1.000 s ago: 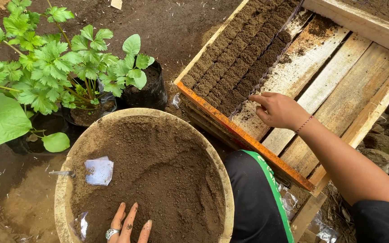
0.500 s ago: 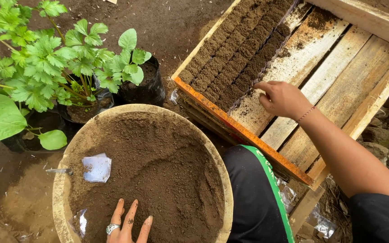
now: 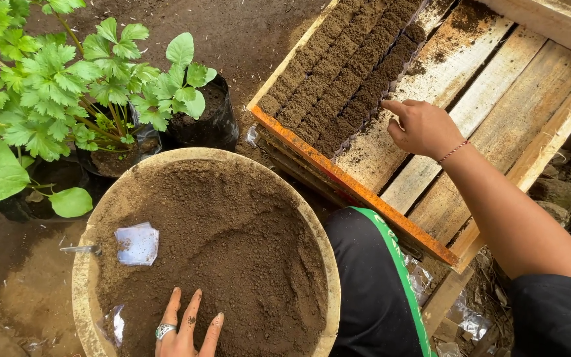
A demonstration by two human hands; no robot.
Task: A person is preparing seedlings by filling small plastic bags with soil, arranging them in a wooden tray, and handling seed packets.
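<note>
— What's at the far left, going out from the basin?

— Left of the basin (image 3: pixel 87 291) stand leafy green plants (image 3: pixel 54 86) in black bags (image 3: pixel 199 122), just beyond its rim. The basin itself is wide and round and full of brown soil (image 3: pixel 232 244), and it sits right in front of you, probably so both arms can reach it without stretching.

— And my left hand?

— Your left hand (image 3: pixel 183 330) lies flat on the soil at the near edge of the basin, fingers spread, a ring on one of them. That grip is open and holds nothing; it only rests on the surface. A small pale plastic pouch (image 3: pixel 137 243) lies on the soil to the left of it.

— What about the right side?

— Right of the basin, past your dark knee, is the wooden tray (image 3: pixel 358 188) with its orange front edge. Rows of packed soil blocks (image 3: pixel 351 73) fill its left part, close together, so each row seems to prop up the next. Your right hand (image 3: pixel 424 125) sits against the right edge of those rows, fingers curled in, the forefinger pointing at the blocks. I cannot tell whether that grip pinches anything; it touches or nearly touches the last row.
</note>
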